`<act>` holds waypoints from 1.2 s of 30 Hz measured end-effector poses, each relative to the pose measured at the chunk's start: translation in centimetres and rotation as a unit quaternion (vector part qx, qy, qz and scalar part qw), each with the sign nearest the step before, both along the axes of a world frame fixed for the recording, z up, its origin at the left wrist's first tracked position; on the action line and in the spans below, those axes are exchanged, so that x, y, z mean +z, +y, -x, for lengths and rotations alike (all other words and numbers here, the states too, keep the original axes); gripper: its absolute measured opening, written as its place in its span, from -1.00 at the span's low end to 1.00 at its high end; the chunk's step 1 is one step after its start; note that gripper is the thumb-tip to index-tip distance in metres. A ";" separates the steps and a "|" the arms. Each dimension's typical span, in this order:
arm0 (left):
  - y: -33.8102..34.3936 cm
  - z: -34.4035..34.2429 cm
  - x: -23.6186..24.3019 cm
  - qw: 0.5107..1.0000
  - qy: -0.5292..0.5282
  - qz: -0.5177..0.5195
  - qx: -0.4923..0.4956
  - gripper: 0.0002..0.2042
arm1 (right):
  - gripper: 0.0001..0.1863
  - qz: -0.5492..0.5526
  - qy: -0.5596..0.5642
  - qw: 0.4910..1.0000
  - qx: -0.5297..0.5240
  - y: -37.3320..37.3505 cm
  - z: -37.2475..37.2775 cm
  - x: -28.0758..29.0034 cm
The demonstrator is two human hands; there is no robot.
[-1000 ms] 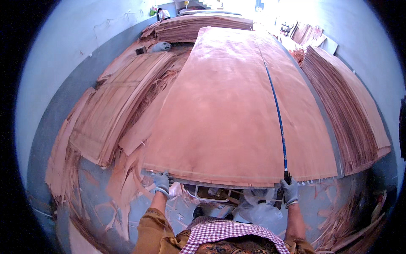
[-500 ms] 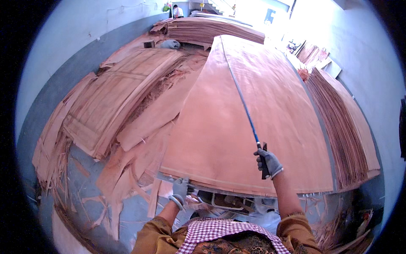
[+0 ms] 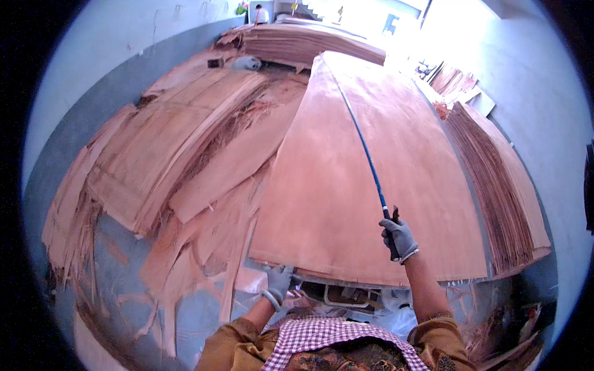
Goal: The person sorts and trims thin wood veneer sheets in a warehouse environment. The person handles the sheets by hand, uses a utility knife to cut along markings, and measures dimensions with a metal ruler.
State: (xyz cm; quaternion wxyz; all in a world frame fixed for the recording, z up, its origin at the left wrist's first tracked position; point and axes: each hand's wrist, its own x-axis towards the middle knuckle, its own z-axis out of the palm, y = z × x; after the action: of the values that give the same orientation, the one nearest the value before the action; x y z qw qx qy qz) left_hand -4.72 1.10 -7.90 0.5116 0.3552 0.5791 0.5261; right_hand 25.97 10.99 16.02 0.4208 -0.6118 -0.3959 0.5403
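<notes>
My gloved right hand (image 3: 398,236) is closed on the black handle of a long blue rod (image 3: 370,161), which reaches over a broad pinkish veneer sheet (image 3: 365,204) toward its far left corner. A narrow dark piece sticks up beside the handle. My gloved left hand (image 3: 278,279) is at the sheet's near left edge, its slightly blurred fingers gripping that edge. The sheet lies on a stack with a metal frame (image 3: 352,297) under the near end.
Veneer stacks stand at left (image 3: 154,142), right (image 3: 495,191) and back (image 3: 309,44). Torn strips (image 3: 204,253) litter the left side and floor. A grey bundle (image 3: 247,63) lies behind. Another person (image 3: 261,15) is at the far back, near stairs (image 3: 307,8). Walls flank both sides.
My right hand has risen from the near edge and shifted left, swinging the rod's far end leftward. My left hand has moved right and slightly down with the sheet's edge.
</notes>
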 end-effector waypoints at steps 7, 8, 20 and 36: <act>-0.2 1.9 5.3 0.978 0.150 -0.111 -0.098 -0.75 | -0.77 -0.024 0.007 0.998 -0.058 -5.3 -1.2 -4.2; 0.1 2.7 3.6 0.957 0.221 -0.147 -0.114 -0.76 | -0.80 -0.029 0.000 0.997 -0.068 -5.8 -1.7 -5.2; 0.1 9.2 7.8 0.852 0.507 0.021 0.130 -0.64 | -0.83 0.017 -0.068 0.991 -0.117 -12.9 -10.7 -10.9; 0.1 8.8 8.8 0.713 0.687 -0.085 0.110 -0.56 | -0.56 0.022 -0.237 0.971 -0.028 -10.9 -11.2 -13.6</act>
State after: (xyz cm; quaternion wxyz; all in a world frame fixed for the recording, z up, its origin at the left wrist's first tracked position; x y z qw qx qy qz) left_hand -13.48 1.21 0.93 -0.1207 0.5943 0.7591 0.2367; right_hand 37.16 0.08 2.46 0.3161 -0.7422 -0.4550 0.3770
